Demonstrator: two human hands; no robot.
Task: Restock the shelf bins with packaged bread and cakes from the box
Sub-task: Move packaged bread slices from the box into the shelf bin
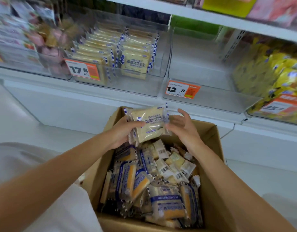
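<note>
You're gripping a clear, blue-trimmed bread pack (148, 124) in your left hand (122, 131) over the far edge of the brown cardboard box (211, 136), right hand (182, 126) hovering open alongside. The box is looking nearly full, so most restocking is waiting.

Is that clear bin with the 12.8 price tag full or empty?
Empty. Through the clear walls of the 12.8 bin only its bare floor shows, while the neighbouring 17.8 bin holds rows of bread packs.
</note>
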